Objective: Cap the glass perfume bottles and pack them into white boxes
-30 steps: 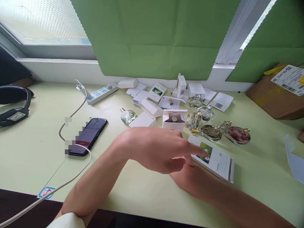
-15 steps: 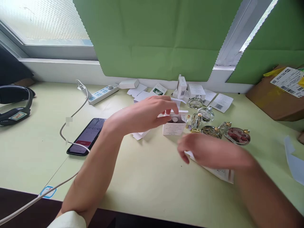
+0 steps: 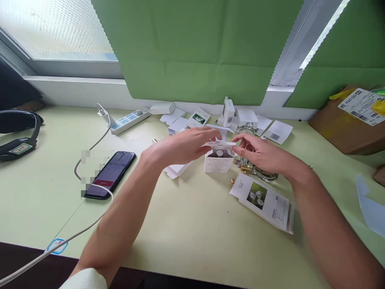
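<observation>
A small white carton (image 3: 218, 165) stands upright with its top flap raised, and a round pale cap (image 3: 219, 153) shows inside it. My left hand (image 3: 188, 146) hovers at the carton's upper left, thumb and fingers apart. At its right side is my right hand (image 3: 260, 152), the thumb and forefinger slightly parted around the flap's right end; I cannot tell how firmly they touch it. Glass perfume bottles (image 3: 264, 174) lie partly hidden behind the right hand. Below that hand a flattened white box (image 3: 276, 206) with a flower picture rests on the table.
Several white boxes (image 3: 247, 117) and folded cartons (image 3: 278, 131) lie along the wall. A phone (image 3: 111, 174) with a cable, a power strip (image 3: 130, 121) and headphones (image 3: 19, 146) are on the left. A cardboard box (image 3: 339, 128) stands at the right.
My right hand has moved up and left, from over the flattened box to the carton's flap. The flattened box now lies uncovered. My left hand has barely moved.
</observation>
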A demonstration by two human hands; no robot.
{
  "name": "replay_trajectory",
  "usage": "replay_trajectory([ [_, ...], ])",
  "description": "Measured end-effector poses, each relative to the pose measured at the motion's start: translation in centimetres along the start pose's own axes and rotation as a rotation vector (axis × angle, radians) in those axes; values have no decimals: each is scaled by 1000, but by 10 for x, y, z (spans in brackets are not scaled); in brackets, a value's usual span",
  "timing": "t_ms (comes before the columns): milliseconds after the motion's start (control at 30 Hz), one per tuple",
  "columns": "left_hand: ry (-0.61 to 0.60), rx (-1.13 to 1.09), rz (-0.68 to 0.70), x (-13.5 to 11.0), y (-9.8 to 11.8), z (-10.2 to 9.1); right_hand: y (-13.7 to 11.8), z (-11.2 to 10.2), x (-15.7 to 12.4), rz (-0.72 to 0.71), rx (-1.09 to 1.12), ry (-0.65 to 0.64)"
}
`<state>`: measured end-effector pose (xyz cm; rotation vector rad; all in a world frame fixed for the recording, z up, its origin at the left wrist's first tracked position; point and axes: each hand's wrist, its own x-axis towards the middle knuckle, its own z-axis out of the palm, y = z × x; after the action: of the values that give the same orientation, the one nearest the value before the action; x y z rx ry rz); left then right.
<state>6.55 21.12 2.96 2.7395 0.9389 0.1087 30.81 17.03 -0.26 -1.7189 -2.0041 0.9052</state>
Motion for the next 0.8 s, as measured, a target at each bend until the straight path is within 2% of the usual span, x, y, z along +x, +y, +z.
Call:
replay_trajectory([
  [100, 49, -16, 18, -1, -2, -2, 4, 2, 4, -31, 7, -5],
  [233, 16, -4, 53, 0, -3, -3, 8, 6, 11, -74, 23, 0],
  [467, 7, 9, 33, 1, -2, 0, 5, 12, 13, -84, 63, 24],
  [800, -36, -9, 60, 4, -7, 5, 10, 11, 13, -54, 188, -113],
])
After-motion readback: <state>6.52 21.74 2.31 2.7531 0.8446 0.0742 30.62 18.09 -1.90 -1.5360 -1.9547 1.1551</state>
